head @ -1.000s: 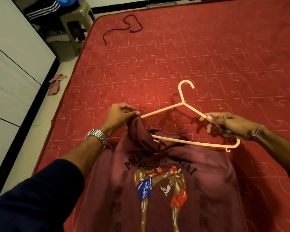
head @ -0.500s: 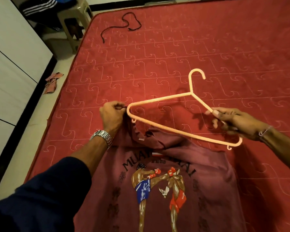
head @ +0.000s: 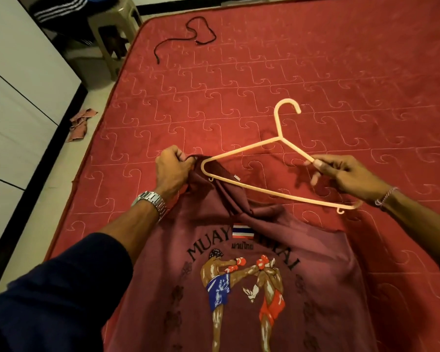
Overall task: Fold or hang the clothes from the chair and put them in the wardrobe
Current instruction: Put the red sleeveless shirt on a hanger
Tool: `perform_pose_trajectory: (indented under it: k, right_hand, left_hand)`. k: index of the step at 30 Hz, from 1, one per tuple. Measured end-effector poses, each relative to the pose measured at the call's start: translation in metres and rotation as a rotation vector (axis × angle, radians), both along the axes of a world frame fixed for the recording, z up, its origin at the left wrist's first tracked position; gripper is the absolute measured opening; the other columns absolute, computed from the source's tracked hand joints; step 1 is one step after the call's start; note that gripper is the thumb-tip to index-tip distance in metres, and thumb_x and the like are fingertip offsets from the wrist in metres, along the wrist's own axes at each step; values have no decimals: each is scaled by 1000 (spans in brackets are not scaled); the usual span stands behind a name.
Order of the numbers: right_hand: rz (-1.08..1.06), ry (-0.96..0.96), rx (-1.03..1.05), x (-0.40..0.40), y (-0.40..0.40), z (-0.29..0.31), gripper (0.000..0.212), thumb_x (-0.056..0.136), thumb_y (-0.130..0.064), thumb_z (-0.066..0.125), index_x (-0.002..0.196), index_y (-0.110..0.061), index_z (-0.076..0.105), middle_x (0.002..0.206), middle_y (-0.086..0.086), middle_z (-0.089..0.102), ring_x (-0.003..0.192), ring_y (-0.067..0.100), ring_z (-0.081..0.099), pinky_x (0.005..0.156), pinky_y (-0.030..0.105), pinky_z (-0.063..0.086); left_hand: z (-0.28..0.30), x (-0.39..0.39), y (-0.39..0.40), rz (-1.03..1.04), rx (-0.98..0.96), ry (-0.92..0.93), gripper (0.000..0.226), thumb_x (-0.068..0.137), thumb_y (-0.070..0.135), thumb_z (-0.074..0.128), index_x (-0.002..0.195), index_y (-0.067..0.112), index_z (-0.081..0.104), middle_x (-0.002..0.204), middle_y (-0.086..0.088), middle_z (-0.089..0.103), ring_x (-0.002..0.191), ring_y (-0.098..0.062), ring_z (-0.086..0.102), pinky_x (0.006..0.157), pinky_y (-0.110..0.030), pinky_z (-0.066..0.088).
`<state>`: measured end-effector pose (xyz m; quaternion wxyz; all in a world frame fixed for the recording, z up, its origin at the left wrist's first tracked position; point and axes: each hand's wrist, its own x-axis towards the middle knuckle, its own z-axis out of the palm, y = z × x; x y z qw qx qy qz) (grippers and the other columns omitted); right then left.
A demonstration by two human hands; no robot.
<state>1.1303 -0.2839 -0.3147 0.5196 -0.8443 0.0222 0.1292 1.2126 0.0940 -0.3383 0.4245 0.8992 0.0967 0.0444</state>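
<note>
Head view shows the left hand (head: 172,171) bunched tight on the collar of the maroon shirt (head: 252,275), which lies print-up on the red mattress (head: 315,72), while the right hand (head: 341,174) pinches the right arm of the peach hanger (head: 277,171) just beyond its neck — the hanger's far tip sits at the gathered cloth, right beside the left grip. Judged sound practice: hold the collar open and taut, feed that tip under the fabric toward the shoulder, then tilt the pinched end in — without stretching the neckline.
</note>
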Motion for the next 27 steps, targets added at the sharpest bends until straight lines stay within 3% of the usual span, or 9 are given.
perform_pose_trajectory:
  k: [3,6,12,16,18,20,22,25,27]
  right_hand:
    - [23,-40,30,4,11,1,28,104,-28,46,121,-33,67,85,8,75,42,13,27,38,20,19]
    - [33,4,107,8,23,5,30,104,-27,46,126,-28,66,87,8,75,44,14,26,39,21,18]
    - [87,90,158,14,39,3,29,105,-22,45,125,-22,66,85,10,73,38,5,30,36,16,23]
    - [135,122,175,14,61,-5,28,104,-26,46,123,-24,66,84,5,74,39,7,35,36,18,25]
    - [150,130,200,17,76,-11,26,104,-28,46,121,-26,66,87,6,74,40,9,33,36,19,24]
    - [134,141,224,21,89,-17,26,105,-27,46,120,-26,66,91,9,73,40,10,28,37,20,22]
    - [107,159,255,23,95,-20,27,106,-26,45,122,-22,66,95,12,72,42,11,27,38,20,22]
    - [144,216,306,23,96,-19,28,105,-25,48,125,-20,66,94,9,73,44,12,27,38,19,23]
    - [201,287,320,21,96,-17,26,105,-22,49,124,-21,67,94,7,72,46,11,31,39,18,25]
  left_hand:
    - [0,0,-3,-64,-8,14,30,80,18,80,65,21,55,60,2,62,54,-15,58,47,-28,45]
    - [1,1,-7,-73,-29,8,22,82,16,80,75,19,59,65,2,64,52,-11,58,43,-21,43]
    - [-1,2,6,-36,34,-43,11,80,22,78,75,20,69,61,6,62,54,-9,53,53,-29,45]
    - [2,-3,6,-220,-5,-51,5,80,23,82,83,23,78,67,4,69,58,-3,55,56,-29,46]
    - [1,-5,3,-305,-76,8,8,80,26,81,88,25,79,77,7,73,70,-2,63,68,-34,56]
    - [-2,-6,1,-325,-62,19,14,81,35,75,92,26,78,89,8,75,85,-11,70,81,-43,59]
    - [-1,-7,2,-336,63,-38,28,78,47,72,96,27,70,96,10,71,94,-16,67,82,-43,58]
    - [5,-12,0,-333,120,-96,62,71,51,85,107,19,47,94,8,61,87,-17,63,72,-34,54]
    - [6,-13,-5,-365,83,-79,72,69,55,85,117,18,46,94,3,64,81,-14,65,66,-29,55]
